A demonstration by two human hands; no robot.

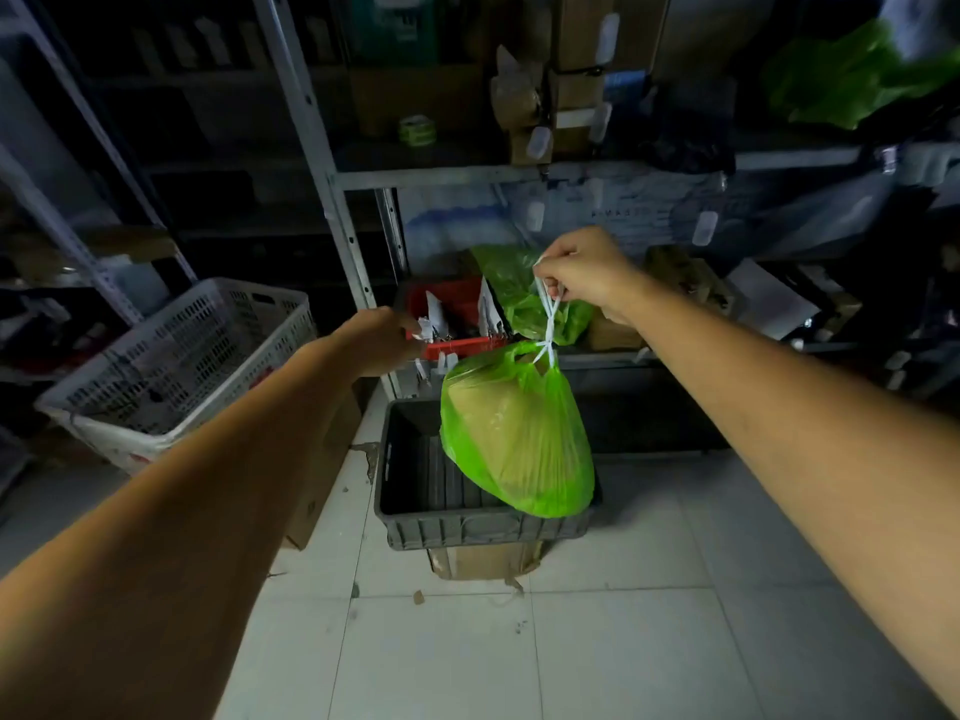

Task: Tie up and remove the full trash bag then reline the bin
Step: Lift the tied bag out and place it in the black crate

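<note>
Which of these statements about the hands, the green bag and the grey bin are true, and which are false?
1. The right hand holds the green bag by its white ties. True.
2. The bag rests on the floor. False: it hangs above the grey bin.
3. The left hand also grips the bag. False: it reaches toward the red tray, apart from the bag.
4. The bin shows no liner inside. True.
5. A white basket stands left of the bin. True.
</note>
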